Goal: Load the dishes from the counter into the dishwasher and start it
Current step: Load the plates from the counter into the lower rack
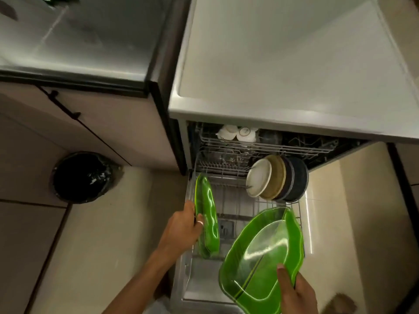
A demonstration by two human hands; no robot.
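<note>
The dishwasher stands open with its lower rack pulled out over the door. My left hand grips a green leaf-shaped glass plate held on edge at the rack's left side. My right hand holds a stack of green leaf-shaped plates, thumb on top, above the rack's front right. Several round plates, white, tan and dark, stand upright at the rack's back right. White cups sit in the upper rack.
A grey counter tops the dishwasher. To the left is a steel worktop over beige cabinet doors with a black handle. A black-lined bin stands on the tiled floor at left.
</note>
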